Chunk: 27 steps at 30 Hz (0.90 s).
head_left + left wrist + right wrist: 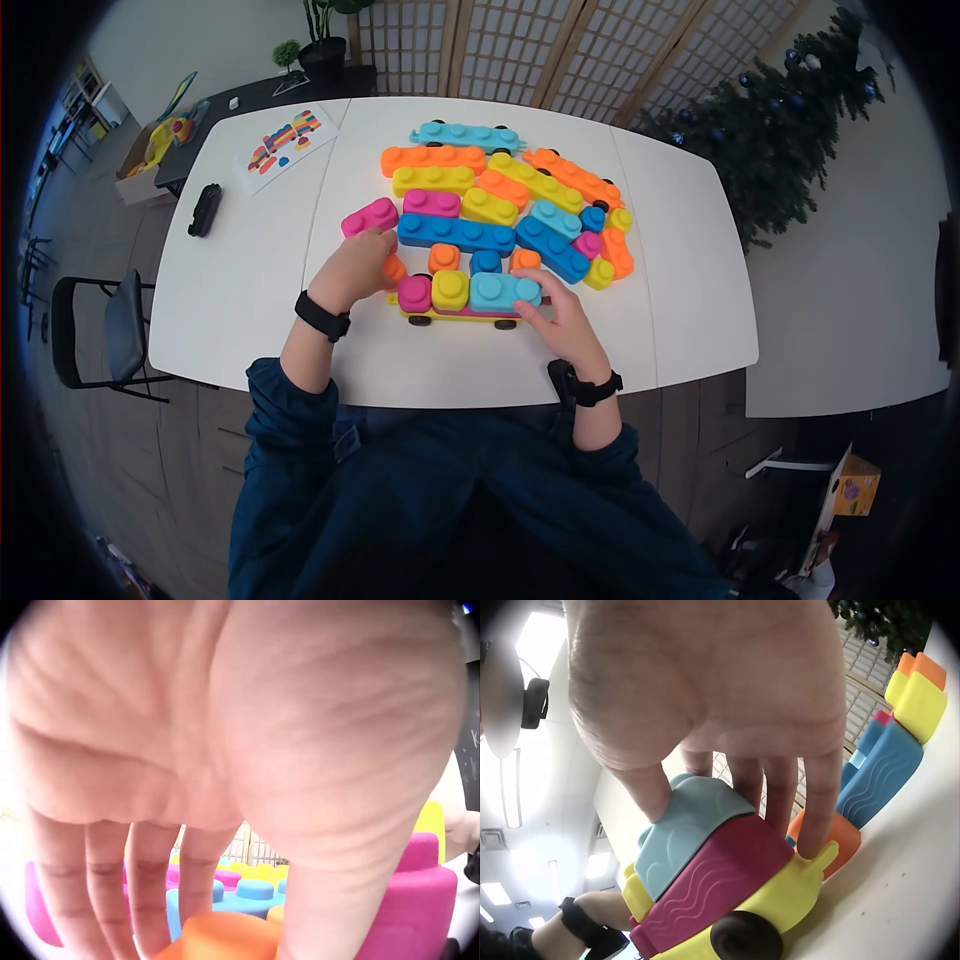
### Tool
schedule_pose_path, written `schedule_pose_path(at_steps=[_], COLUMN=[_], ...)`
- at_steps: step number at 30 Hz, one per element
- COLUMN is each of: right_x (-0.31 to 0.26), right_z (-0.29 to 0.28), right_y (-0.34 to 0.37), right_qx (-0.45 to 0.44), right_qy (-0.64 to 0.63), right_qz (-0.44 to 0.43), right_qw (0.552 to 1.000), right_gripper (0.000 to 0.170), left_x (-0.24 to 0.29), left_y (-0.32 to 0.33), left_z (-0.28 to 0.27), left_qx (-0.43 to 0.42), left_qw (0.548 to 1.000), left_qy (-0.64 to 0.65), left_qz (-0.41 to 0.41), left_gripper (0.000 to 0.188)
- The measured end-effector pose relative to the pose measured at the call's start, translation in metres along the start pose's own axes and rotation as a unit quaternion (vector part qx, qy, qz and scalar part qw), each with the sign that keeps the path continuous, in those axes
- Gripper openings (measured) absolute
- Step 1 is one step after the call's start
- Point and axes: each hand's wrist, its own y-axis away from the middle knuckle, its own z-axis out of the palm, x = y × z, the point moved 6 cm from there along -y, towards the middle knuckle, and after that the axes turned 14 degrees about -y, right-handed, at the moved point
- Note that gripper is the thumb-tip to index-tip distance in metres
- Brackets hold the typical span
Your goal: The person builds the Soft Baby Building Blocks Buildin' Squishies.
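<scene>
Near the table's front stands a toy car built of blocks: a yellow wheeled base (802, 896), a long magenta block (716, 862) over it, and a magenta block (414, 293), a yellow block (450, 290) and a light blue block (490, 291) in a row on top. My right hand (566, 325) grips the light blue block at the car's right end, thumb on the near side, fingers on the far side. Just left of the car, my left hand (352, 268) pinches an orange block (229, 937) between thumb and fingers; its lower part is hidden.
Behind the car lie a long blue block (456, 233), small orange blocks (444, 258) and many others. A light blue wheeled base (466, 134) is at the back. A picture sheet (290, 150) and a black case (205, 210) lie on the left of the white table (250, 300).
</scene>
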Motion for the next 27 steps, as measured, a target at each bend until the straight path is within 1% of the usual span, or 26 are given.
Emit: schedule_pose_path(at_steps=[3,5,6,8,9,11,12,14,15,20,27], right_x=[0.001,0.003,0.003,0.003,0.001,0.001,0.002,0.003,0.002,0.007,0.009], right_z=[0.002,0.001,0.001,0.003,0.004,0.006,0.007,0.01,0.013,0.02,0.026], right_y=[0.0,-0.001,-0.001,-0.001,-0.002,-0.003,-0.004,-0.006,-0.007,-0.011,-0.014], right_qx=[-0.001,0.001,0.001,0.001,0.0,-0.002,-0.004,-0.006,-0.011,-0.027,-0.041], right_qy=[0.0,-0.008,-0.009,-0.013,-0.006,0.002,0.002,0.001,0.005,0.022,0.024], right_qz=[0.005,0.004,0.002,0.002,0.0,-0.002,0.008,0.017,0.02,0.012,0.028], right_qw=[1.0,1.0,1.0,1.0,1.0,1.0,1.0,1.0,1.0,0.999,0.998], right_gripper=[0.041,0.041,0.042,0.043,0.045,0.047,0.049,0.051,0.053,0.056,0.058], left_x=[-0.004,-0.003,0.0,0.015,0.024,0.051,0.058,0.078,0.083,0.087,0.08], left_y=[0.002,0.006,0.008,0.021,0.024,0.035,0.036,0.041,0.04,0.037,0.04], left_z=[0.003,-0.013,-0.02,-0.054,-0.06,-0.072,-0.07,-0.065,-0.062,-0.051,-0.046], left_qx=[-0.004,0.129,0.129,0.185,0.185,0.211,0.211,0.18,0.166,0.157,0.146], left_qw=[1.0,0.991,0.991,0.969,0.97,0.937,0.936,0.929,0.929,0.933,0.937], left_qy=[0.028,0.026,0.025,0.146,0.147,0.235,0.236,0.235,0.238,0.231,0.237], left_qz=[-0.006,0.035,0.036,0.066,0.065,0.152,0.151,0.224,0.231,0.227,0.213], left_gripper=[0.048,0.048,0.048,0.048,0.048,0.051,0.051,0.05,0.05,0.053,0.052])
